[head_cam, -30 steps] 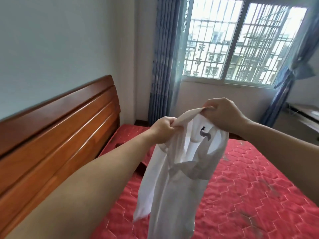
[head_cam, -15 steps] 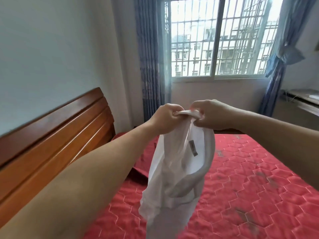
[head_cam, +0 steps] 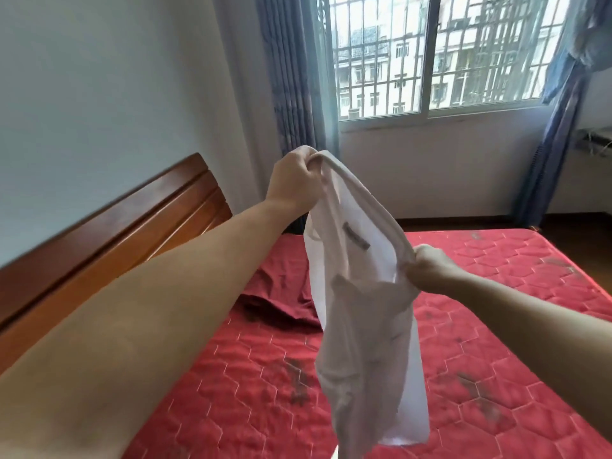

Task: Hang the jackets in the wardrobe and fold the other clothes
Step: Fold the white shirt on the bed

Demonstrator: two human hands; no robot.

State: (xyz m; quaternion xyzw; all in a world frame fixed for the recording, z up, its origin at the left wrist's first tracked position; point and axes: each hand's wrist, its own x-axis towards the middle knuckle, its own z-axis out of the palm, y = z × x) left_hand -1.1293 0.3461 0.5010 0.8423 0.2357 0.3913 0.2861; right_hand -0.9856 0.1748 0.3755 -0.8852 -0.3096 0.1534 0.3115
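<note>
Both hands grip a white shirt: the left hand (head_cam: 294, 180) pinches its collar high, the right hand (head_cam: 427, 268) clutches it lower right. The white shirt (head_cam: 367, 326) hangs above the red bed (head_cam: 496, 326), near a dark red garment (head_cam: 278, 293).

Single head-worn view, facing forward and slightly down, bed (head_cam: 496, 293) close, window (head_cam: 430, 54) beyond
</note>
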